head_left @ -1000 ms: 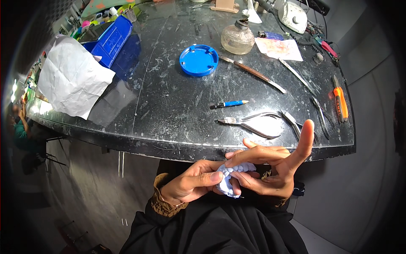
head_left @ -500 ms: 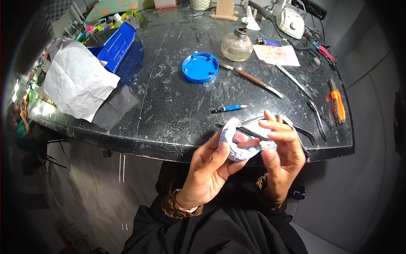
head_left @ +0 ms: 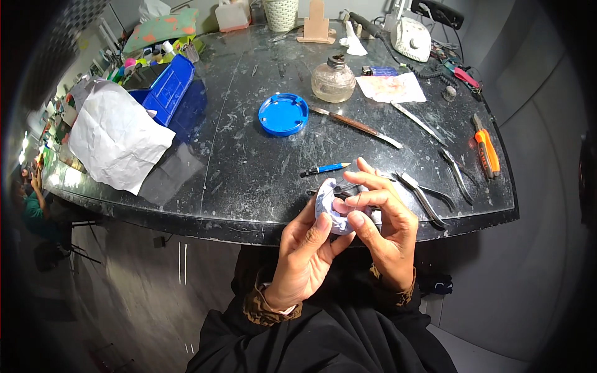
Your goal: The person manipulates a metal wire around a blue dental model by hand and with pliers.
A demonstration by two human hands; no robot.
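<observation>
A horseshoe-shaped, pale lavender dental cast is held over the table's front edge. My left hand grips it, thumb on the near side and a fingertip showing through the inner curve. At the cast's right side is my right hand, its thumb and index finger pinched together and the other fingers raised. Whatever lies in that pinch is too thin or too hidden to name. Dark metal pliers lie partly behind the fingers, and another pair of pliers rests just right of them. A short blue pencil lies beyond the cast.
On the black table are a round blue dish, a wooden-handled knife, a glass spirit lamp and orange-handled cutters. Crumpled white paper and a blue bin stand left. A person sits far left.
My right thumb and index finger have closed together beside the cast. Both hands and the cast have shifted slightly left in view, and the pliers at right show more fully.
</observation>
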